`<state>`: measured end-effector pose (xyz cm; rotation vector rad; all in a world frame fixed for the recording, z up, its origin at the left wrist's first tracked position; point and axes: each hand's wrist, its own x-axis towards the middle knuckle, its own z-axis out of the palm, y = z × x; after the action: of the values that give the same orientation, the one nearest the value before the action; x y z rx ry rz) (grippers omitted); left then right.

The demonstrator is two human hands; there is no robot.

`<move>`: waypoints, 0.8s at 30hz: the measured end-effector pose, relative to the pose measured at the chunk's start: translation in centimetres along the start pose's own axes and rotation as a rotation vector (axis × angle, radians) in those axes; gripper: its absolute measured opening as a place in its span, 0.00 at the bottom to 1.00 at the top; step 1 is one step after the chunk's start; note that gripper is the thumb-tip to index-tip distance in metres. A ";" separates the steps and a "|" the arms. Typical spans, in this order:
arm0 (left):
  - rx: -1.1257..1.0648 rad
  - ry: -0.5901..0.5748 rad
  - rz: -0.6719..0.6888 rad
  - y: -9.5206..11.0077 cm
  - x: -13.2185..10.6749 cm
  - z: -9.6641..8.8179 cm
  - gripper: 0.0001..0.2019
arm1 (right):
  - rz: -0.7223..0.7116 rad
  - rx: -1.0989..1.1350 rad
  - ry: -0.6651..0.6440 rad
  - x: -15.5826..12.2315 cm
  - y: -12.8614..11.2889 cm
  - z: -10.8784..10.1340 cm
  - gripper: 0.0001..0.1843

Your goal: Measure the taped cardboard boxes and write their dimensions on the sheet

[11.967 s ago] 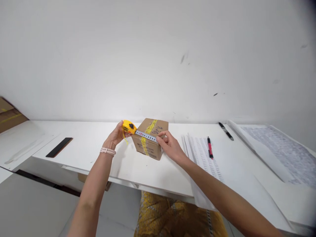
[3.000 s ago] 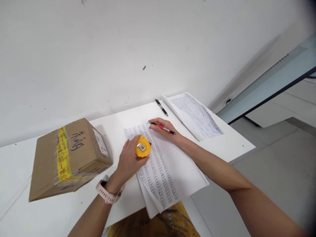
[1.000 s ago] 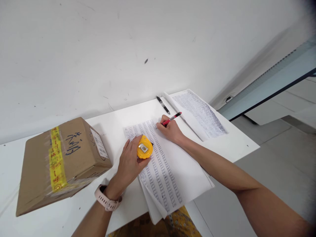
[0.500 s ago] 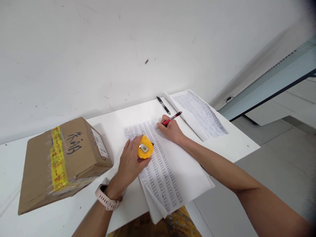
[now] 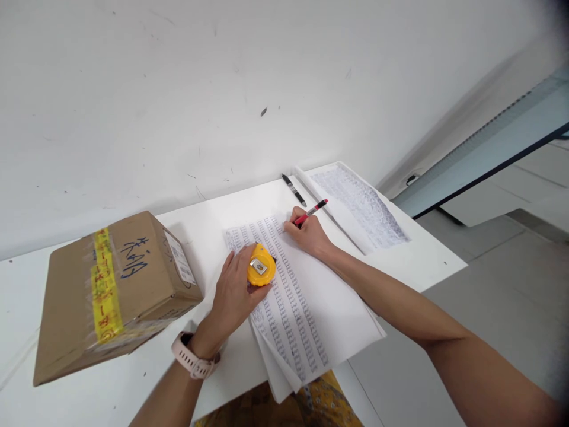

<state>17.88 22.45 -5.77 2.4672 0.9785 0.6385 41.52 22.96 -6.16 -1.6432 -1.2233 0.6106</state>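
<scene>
My right hand [image 5: 307,234] grips a red pen [image 5: 310,212] with its tip down on a printed sheet [image 5: 297,299] full of rows of small text. My left hand [image 5: 234,289] rests on the left edge of that sheet, fingers curled round a yellow tape measure [image 5: 260,265]. A pink watch band sits on my left wrist. To the left stands a brown cardboard box [image 5: 111,284] with yellow tape and blue handwriting on top.
A black pen [image 5: 292,189] lies near the wall on the white table [image 5: 222,216]. Another printed sheet [image 5: 358,204] lies at the right end. The table edge drops off at the right to a grey floor. Yellow patterned cloth shows below the front edge.
Twelve seconds ago both hands stretched the tape across the box. Since then my right hand took up the red pen. In the last second the pen hand shifted only slightly on the sheet.
</scene>
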 end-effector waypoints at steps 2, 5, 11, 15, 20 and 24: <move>-0.001 -0.001 0.000 0.0 0.0 0.0 0.36 | -0.002 0.002 0.009 0.0 0.0 0.0 0.13; -0.002 -0.004 -0.001 0.0 0.0 0.0 0.36 | -0.010 -0.004 0.001 0.0 -0.1 0.0 0.13; -0.001 -0.005 -0.006 0.0 0.1 0.0 0.36 | -0.008 0.004 0.003 0.0 -0.1 0.0 0.13; -0.004 -0.007 -0.007 0.0 0.0 0.0 0.35 | 0.005 -0.007 0.020 0.0 -0.1 0.0 0.13; -0.003 -0.003 -0.001 -0.1 0.0 0.0 0.35 | -0.012 -0.023 0.021 0.1 -0.1 0.0 0.12; -0.002 -0.006 0.000 -0.1 0.0 0.1 0.35 | -0.003 -0.026 0.018 0.0 -0.2 0.0 0.12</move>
<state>17.86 22.48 -5.88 2.4661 0.9757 0.6310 41.47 23.01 -6.01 -1.6646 -1.2253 0.5786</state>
